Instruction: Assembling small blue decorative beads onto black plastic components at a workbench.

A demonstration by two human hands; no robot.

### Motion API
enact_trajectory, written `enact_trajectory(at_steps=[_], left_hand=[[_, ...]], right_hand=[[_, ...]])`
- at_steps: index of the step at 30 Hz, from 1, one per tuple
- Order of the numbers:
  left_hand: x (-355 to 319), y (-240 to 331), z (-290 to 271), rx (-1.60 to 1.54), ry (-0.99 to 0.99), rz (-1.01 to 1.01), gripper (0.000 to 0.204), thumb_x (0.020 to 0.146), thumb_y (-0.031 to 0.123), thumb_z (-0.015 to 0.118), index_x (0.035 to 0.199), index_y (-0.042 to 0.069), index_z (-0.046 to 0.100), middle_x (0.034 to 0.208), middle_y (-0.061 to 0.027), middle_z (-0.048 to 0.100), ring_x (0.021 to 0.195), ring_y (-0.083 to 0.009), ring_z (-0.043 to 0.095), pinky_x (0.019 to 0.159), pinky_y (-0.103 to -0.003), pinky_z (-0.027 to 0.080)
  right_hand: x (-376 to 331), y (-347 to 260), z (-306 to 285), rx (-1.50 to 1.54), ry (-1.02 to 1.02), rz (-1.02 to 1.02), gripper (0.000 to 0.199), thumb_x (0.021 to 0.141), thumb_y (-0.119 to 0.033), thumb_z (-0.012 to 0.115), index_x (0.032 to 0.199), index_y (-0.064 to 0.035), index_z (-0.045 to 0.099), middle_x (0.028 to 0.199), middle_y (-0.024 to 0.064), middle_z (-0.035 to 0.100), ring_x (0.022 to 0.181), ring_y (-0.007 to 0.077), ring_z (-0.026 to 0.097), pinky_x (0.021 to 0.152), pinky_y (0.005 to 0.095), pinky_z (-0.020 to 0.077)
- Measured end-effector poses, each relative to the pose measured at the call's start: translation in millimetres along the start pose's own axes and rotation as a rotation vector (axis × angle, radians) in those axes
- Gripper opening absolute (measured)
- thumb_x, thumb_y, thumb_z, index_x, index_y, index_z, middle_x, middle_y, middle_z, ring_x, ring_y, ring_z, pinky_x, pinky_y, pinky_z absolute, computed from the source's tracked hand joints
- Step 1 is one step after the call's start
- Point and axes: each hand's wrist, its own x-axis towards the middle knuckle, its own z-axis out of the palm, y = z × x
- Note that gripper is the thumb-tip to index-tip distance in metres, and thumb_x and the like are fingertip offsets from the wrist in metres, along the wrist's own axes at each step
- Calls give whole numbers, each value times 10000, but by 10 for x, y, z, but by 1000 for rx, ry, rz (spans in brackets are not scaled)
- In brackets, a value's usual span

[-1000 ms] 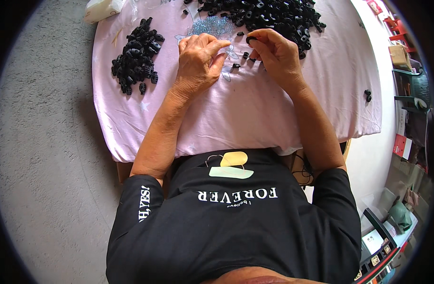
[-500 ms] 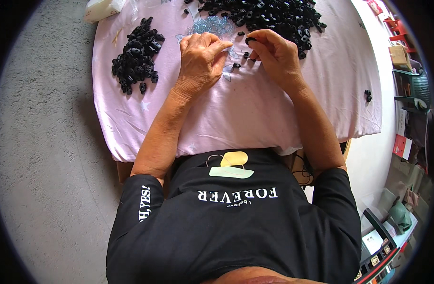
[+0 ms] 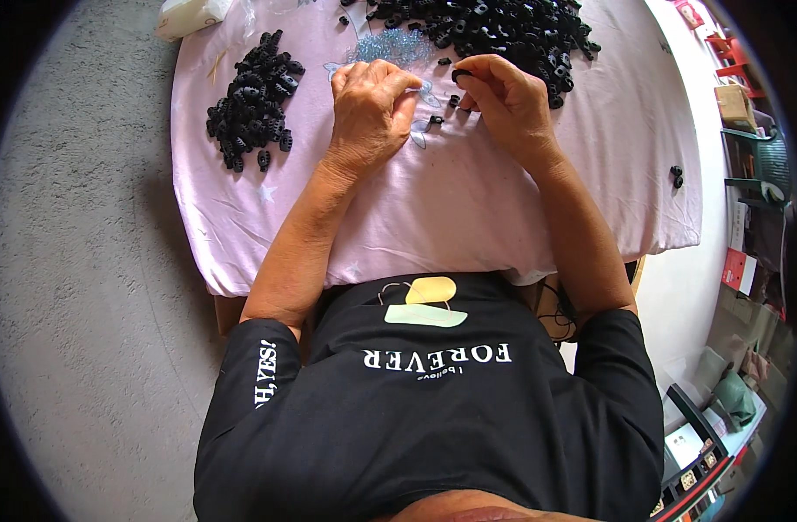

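Observation:
My left hand [image 3: 374, 109] is closed in a pinch over the pink cloth, thumb against forefinger. Whatever sits between those fingertips is too small to make out. To its right, my right hand [image 3: 510, 100] grips a small black plastic piece [image 3: 459, 76] between thumb and fingers. The two hands are a short gap apart. Just beyond them lies a heap of tiny clear-bluish pieces [image 3: 390, 47]. A few loose black pieces [image 3: 436, 120] rest on the cloth between the hands.
A large pile of black plastic pieces [image 3: 520, 35] covers the far side of the table, with a smaller pile [image 3: 252, 104] at left. Two black pieces [image 3: 677, 177] lie at right. A white box [image 3: 190, 17] stands at the far left corner, near thin sticks [image 3: 216, 65].
Hardly anything differs. The left thumb tip has drawn back slightly, while the right hand keeps its hold on the black plastic piece.

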Motion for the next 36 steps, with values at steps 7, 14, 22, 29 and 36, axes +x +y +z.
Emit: enact_trajectory(at_steps=[7,14,22,29,36], left_hand=[[-9,3,12,26,39,-7,94,803,105,691,897,106,693,873,-28,623,888,-222,581,962,-396,361],[-7,0,14,47,29,-2,86,797,116,701,871,109,657,901,-23,614,895,-229,572,918,-397,371],[-15,40,13,77,1,-45,97,797,110,699,861,95,629,938,-45,599,922,-238,558,901,-387,376],[8,43,17,-58,85,-108,92,855,62,659,898,45,581,869,-85,621,822,-246,620,779,-373,476],[25,148,-34,-439,20,-237,62,920,12,620,974,19,592,879,-73,665,870,-133,667,784,-265,531]], right_hand=[[-3,10,-13,-13,-6,4,143,864,-23,670,1006,-30,675,792,59,708,656,100,671,608,231,540],[-5,11,1,13,-15,-4,136,863,-21,666,999,-28,674,778,56,701,644,95,663,597,230,532],[-10,-24,-6,-3,-22,0,131,865,-24,663,995,-25,674,763,55,696,624,88,651,585,228,524],[-14,-9,5,168,-39,78,124,900,-14,634,1019,-12,669,799,48,693,661,84,652,610,225,536],[7,-42,-13,362,-79,175,121,926,-5,602,1032,18,655,810,55,678,688,101,667,611,228,547]])
